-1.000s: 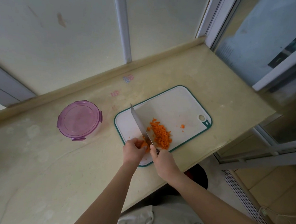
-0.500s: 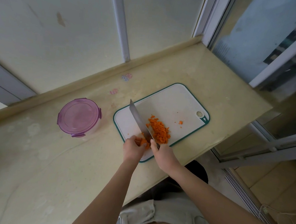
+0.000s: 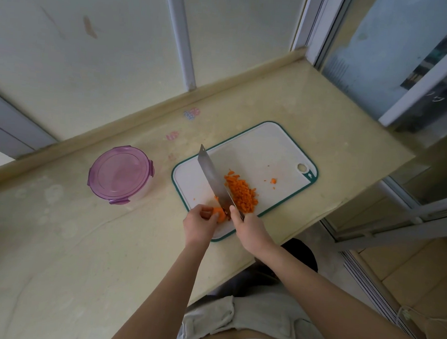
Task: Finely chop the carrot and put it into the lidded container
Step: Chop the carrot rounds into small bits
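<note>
A white cutting board (image 3: 266, 151) with a green rim lies on the beige counter. On it sits a heap of finely chopped carrot (image 3: 242, 193), with a stray bit (image 3: 273, 181) to the right. My left hand (image 3: 200, 224) pinches the remaining carrot piece (image 3: 220, 213) at the board's near edge. My right hand (image 3: 251, 228) grips the handle of a cleaver (image 3: 212, 178), its blade standing on edge between the carrot piece and the heap. A round container with a purple lid (image 3: 120, 174) stands left of the board, lid on.
The counter (image 3: 66, 251) ends at a front edge below the board and at a right edge past it. A frosted window with white frames rises behind the counter. Small stickers (image 3: 192, 113) mark the counter near the back ledge.
The cleaver has shifted slightly left along the carrot piece, and the chopped heap has grown a little. My left hand has drawn back a little. The view has tilted slightly.
</note>
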Demonstrator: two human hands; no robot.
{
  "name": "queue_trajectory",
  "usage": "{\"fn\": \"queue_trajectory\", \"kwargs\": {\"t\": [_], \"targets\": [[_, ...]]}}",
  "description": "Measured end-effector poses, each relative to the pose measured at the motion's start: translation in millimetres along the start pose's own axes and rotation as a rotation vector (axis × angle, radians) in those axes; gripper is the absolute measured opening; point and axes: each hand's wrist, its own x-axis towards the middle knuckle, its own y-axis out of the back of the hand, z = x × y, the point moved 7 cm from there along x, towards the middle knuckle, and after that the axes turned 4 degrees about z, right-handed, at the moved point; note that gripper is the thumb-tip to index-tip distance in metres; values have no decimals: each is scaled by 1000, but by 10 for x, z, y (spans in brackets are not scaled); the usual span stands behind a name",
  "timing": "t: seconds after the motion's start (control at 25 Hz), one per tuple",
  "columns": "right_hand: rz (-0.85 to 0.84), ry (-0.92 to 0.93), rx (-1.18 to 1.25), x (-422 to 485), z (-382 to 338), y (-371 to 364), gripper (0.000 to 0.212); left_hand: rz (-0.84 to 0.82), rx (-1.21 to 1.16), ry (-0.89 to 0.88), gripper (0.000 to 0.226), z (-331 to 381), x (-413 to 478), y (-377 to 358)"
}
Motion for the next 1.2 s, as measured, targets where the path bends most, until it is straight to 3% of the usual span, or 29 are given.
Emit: {"fn": "queue_trajectory", "kwargs": {"t": [0.2, 0.96, 1.12, 1.2], "targets": [[25, -41, 78, -27, 48, 35, 57, -5, 8, 58, 19, -7, 37, -1], [-31, -76, -87, -84, 1, 60, 56, -101, -38, 123, 9, -23, 103, -41], [-98, -74, -127, -50, -45, 30, 45, -124, -45, 136, 9, -28, 126, -44], [-80, -87, -80, -27, -60, 39, 52, -125, -41, 131, 8, -31, 132, -48]]}}
